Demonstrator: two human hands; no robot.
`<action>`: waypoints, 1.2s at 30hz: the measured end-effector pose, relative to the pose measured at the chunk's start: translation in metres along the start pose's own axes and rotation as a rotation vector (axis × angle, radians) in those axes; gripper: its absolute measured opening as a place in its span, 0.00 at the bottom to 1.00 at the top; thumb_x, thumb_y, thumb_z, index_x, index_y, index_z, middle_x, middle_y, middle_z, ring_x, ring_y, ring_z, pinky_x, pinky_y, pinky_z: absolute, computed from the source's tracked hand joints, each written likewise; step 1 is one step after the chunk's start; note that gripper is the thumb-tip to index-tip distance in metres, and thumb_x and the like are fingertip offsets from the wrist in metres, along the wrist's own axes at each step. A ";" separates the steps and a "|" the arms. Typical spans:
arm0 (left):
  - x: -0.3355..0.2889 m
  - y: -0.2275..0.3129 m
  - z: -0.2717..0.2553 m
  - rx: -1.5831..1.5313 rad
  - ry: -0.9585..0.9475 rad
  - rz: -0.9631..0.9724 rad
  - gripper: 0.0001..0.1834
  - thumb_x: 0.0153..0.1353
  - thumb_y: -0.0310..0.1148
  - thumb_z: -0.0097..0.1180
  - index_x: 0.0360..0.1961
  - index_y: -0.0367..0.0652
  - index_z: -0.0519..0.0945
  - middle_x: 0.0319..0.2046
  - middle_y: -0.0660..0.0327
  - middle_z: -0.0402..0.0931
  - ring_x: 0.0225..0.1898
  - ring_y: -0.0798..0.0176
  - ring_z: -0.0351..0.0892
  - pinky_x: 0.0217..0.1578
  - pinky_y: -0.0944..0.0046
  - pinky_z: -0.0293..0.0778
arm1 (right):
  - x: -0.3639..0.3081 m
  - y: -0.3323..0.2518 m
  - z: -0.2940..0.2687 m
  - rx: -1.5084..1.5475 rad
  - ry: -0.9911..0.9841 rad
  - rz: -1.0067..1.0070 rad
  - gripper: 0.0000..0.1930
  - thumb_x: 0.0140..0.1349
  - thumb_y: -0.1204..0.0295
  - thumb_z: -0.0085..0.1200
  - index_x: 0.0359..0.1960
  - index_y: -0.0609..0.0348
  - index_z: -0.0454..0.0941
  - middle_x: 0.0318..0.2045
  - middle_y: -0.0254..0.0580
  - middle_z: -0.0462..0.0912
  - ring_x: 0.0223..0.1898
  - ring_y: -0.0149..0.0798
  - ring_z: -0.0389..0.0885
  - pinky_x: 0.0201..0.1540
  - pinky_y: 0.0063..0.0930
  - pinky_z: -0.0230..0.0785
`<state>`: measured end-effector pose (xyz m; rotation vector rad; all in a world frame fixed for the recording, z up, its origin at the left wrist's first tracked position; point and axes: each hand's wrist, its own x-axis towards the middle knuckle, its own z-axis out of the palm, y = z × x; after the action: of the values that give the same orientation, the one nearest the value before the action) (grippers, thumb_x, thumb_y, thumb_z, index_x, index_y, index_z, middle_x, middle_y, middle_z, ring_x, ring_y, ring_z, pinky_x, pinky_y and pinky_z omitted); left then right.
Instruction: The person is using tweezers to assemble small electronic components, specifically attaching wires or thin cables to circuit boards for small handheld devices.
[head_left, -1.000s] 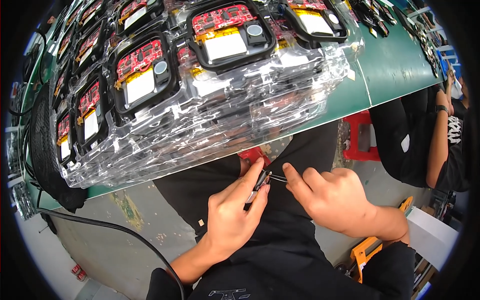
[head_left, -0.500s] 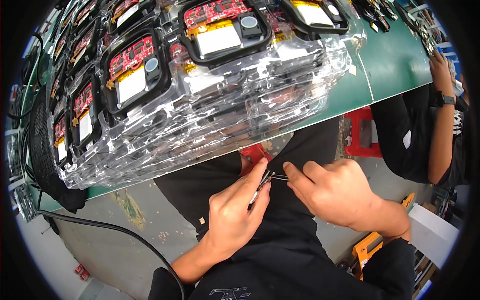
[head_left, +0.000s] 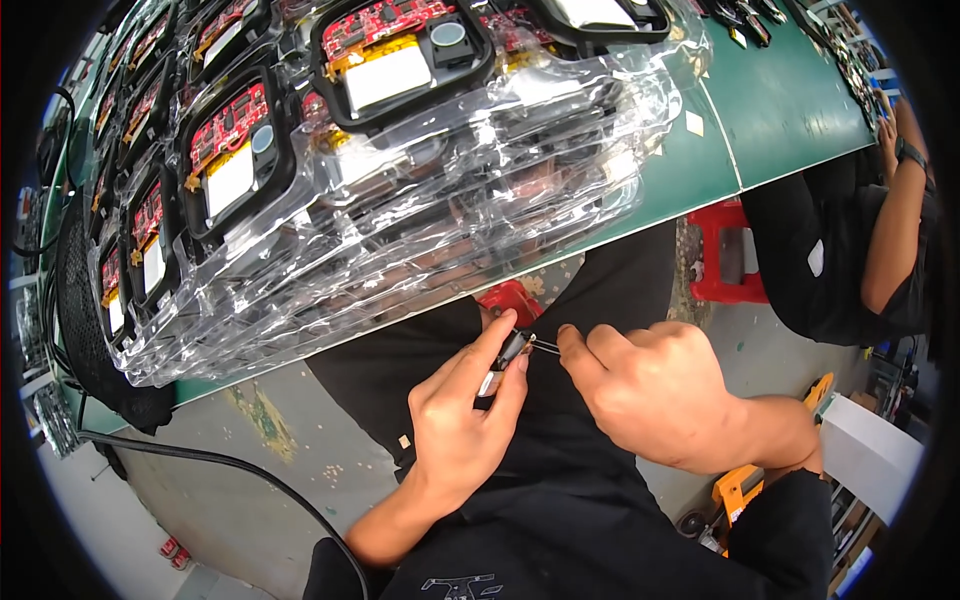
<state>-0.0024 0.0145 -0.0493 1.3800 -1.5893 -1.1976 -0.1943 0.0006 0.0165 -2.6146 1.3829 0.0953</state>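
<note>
Over my lap, my left hand [head_left: 455,420] is closed, pinching a small black part [head_left: 514,347] with a pale, silvery lower piece between thumb and fingers. My right hand [head_left: 670,400] is curled round a pair of metal tweezers [head_left: 546,346], whose thin prongs point left. Their tips meet the upper right end of the black part. Whether they grip anything there is too small to tell, and the rest of the tweezers is hidden in my right fist.
Stacked clear plastic trays [head_left: 400,215] carry black housings [head_left: 405,60] with red circuit boards on the green table [head_left: 775,100]. A co-worker's arm [head_left: 895,240] is at the right, near a red stool [head_left: 722,255]. A black cable [head_left: 230,458] hangs at the left.
Both hands have shifted slightly left in the view, as have the trays. More of the black part shows between my left fingers. The tweezers stay at its end.
</note>
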 end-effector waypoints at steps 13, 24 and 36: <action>0.001 -0.007 0.001 -0.054 0.042 -0.073 0.20 0.60 0.19 0.68 0.55 0.37 0.83 0.39 0.52 0.87 0.36 0.63 0.88 0.39 0.65 0.81 | -0.004 -0.029 0.008 -0.159 0.044 0.063 0.18 0.48 0.69 0.60 0.41 0.66 0.87 0.19 0.28 0.70 0.15 0.24 0.71 0.19 0.22 0.60; 0.004 0.009 0.018 0.072 0.138 0.037 0.17 0.58 0.18 0.67 0.50 0.35 0.83 0.37 0.54 0.86 0.34 0.66 0.85 0.38 0.68 0.80 | -0.011 -0.035 -0.004 -0.061 -0.033 0.321 0.19 0.54 0.69 0.61 0.48 0.61 0.87 0.18 0.28 0.72 0.15 0.29 0.75 0.19 0.26 0.66; 0.001 0.004 0.003 -0.625 -0.005 -0.434 0.18 0.63 0.15 0.61 0.54 0.30 0.78 0.39 0.54 0.83 0.36 0.65 0.86 0.40 0.64 0.88 | -0.021 -0.014 -0.008 0.167 0.134 0.422 0.19 0.55 0.71 0.70 0.49 0.57 0.87 0.20 0.35 0.72 0.21 0.39 0.76 0.23 0.34 0.69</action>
<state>-0.0065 0.0140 -0.0461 1.3124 -0.8060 -1.7615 -0.1950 0.0232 0.0292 -2.1949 1.8805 -0.1361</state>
